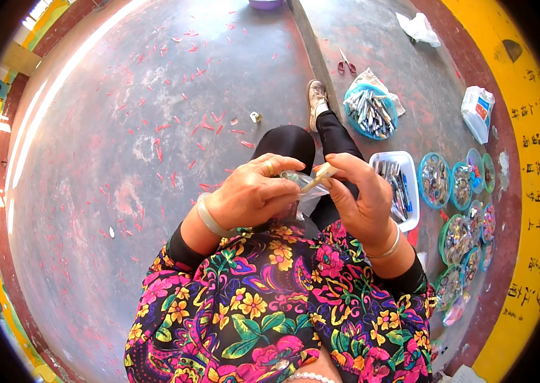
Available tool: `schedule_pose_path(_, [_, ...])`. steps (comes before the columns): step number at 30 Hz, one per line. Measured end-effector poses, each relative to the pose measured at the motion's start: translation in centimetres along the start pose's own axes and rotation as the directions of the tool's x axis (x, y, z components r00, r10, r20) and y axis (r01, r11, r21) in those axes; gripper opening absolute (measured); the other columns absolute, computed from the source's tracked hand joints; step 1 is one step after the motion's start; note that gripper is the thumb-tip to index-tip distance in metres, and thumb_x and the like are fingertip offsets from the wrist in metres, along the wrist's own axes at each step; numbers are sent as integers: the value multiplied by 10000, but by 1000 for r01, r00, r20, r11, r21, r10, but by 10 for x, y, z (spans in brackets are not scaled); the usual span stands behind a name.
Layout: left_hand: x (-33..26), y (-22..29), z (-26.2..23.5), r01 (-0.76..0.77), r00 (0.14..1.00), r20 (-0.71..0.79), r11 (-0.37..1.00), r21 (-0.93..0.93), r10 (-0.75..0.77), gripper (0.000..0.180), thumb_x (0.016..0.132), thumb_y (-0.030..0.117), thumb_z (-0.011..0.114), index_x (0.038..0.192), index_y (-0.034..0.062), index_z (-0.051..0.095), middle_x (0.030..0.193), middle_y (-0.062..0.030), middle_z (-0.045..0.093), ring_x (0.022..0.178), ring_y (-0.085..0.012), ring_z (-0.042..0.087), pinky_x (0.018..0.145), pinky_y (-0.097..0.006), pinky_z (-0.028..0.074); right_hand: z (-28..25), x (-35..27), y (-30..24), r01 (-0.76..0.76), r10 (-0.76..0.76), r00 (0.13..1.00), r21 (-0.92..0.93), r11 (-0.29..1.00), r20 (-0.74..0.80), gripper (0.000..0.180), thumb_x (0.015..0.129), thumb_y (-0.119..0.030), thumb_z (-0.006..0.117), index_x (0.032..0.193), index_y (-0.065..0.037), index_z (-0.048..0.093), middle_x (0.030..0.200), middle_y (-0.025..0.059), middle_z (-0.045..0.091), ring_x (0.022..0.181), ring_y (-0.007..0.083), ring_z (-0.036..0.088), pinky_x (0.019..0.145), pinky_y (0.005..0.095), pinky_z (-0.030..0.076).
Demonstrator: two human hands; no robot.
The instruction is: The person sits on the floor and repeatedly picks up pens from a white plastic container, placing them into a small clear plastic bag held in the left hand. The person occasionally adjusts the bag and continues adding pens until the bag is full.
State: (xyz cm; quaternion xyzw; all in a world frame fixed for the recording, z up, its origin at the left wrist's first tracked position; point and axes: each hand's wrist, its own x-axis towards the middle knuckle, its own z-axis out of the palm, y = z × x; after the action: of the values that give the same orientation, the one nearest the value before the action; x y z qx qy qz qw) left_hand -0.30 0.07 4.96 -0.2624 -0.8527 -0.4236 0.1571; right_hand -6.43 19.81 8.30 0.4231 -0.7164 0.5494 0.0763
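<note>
My left hand (249, 193), with a ring and a pale bangle, is closed on a small clear plastic bag (308, 193) above my lap. My right hand (364, 196) pinches a short, narrow cream-coloured piece (322, 175) between thumb and fingers. The lower end of that piece meets the bag's edge; whether it is inside or in front I cannot tell. Just right of my right hand stands a white rectangular tub (415, 191) with several dark, pen-like sticks in it.
Farther ahead, a blue round basket (347, 108) holds many pen-like pieces, near dark-red-handled scissors (346, 64). Small round baskets (421, 175) of trinkets cluster at right. A white jug-like container (478, 113) stands by the yellow wall. Red scraps (208, 126) litter the floor.
</note>
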Motion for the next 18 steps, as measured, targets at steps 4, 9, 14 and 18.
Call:
schedule_pose_path(4, [2, 0, -1, -8, 1000, -4, 1000, -17, 8, 117, 720, 83, 658, 833, 51, 653, 1046, -154, 605, 907, -307, 602, 778, -369, 493, 8, -4, 6, -82, 85, 995, -65, 995, 46, 288, 754, 12, 649, 1033, -9, 582, 875, 109, 659, 832, 260, 650, 775, 323, 475])
schedule_pose_path(9, [-1, -1, -2, 12, 1000, -22, 1000, -19, -13, 129, 726, 65, 676, 851, 43, 656, 1049, -149, 607, 915, -295, 604, 760, -355, 501, 11, -7, 17, -21, 32, 994, -109, 994, 107, 207, 730, -34, 686, 931, -49, 643, 924, 78, 672, 946, 269, 625, 896, 356, 419])
schedule_pose_path(14, [-3, -3, -1, 39, 999, -32, 999, -25, -40, 156, 728, 19, 703, 879, 27, 662, 1057, -166, 604, 910, -268, 616, 714, -318, 526, 14, -8, 20, -55, 73, 991, -158, 986, 111, 135, 714, -99, 721, 846, -78, 701, 1053, 126, 646, 1126, 310, 533, 940, 381, 397])
schedule_pose_path(18, [-3, -5, -1, 37, 999, -35, 999, -36, -38, 152, 738, 20, 701, 885, 27, 665, 1056, -166, 604, 892, -254, 621, 704, -312, 531, 13, -8, 22, -94, 121, 975, -149, 984, 186, 139, 785, -162, 677, 897, -87, 712, 1174, 196, 572, 1214, 354, 444, 997, 395, 342])
